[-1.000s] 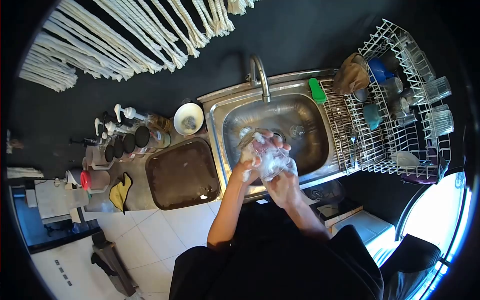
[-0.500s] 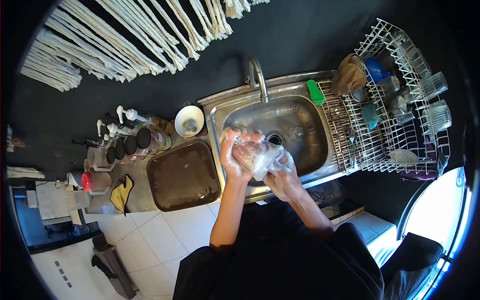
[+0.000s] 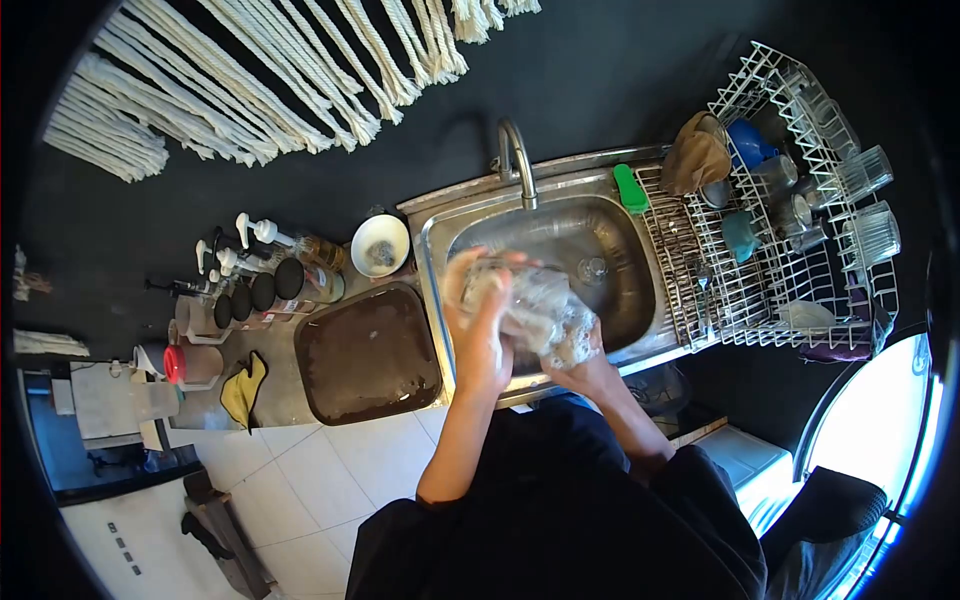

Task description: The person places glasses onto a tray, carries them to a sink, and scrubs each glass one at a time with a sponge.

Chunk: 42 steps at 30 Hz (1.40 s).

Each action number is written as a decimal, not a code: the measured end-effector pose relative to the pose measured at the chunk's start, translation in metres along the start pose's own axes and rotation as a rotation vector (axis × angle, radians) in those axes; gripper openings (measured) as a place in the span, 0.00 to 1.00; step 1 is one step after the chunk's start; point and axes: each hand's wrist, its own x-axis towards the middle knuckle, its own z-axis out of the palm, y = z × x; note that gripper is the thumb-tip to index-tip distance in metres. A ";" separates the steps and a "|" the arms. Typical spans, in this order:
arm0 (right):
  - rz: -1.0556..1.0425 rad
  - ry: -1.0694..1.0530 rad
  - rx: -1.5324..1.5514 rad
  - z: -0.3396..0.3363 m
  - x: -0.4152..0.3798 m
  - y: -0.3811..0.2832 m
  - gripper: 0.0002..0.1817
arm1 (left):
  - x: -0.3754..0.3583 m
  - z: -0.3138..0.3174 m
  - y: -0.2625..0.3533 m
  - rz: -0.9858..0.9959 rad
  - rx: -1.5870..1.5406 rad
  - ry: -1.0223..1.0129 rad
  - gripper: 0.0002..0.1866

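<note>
Over the left part of the steel sink [image 3: 640, 262], a clear glass [image 3: 530, 298] covered in suds is held between both hands. My left hand [image 3: 482, 325] is wrapped round its left end, thumb on top. Soapy foam coats my right hand [image 3: 582, 360], which is closed at the glass's right end; whether a sponge is in it cannot be made out. The metal faucet [image 3: 522, 175] stands behind the glass, above the sink. Suds and motion blur hide part of the glass and most of the fingertips.
A brown tray [image 3: 368, 352] and a white bowl [image 3: 380, 245] lie left of the sink, near pump bottles [image 3: 265, 232] and a yellow cloth [image 3: 243, 390]. On the right, a white wire rack [image 3: 745, 300] holds glasses, beside a green brush [image 3: 630, 188].
Both hands have shifted and turned round the glass. My left thumb now lies over its top, and more foam shows at my right hand.
</note>
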 end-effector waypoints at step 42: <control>0.118 0.085 0.255 0.020 -0.011 -0.005 0.27 | -0.011 -0.010 -0.019 -0.055 -0.356 -0.023 0.20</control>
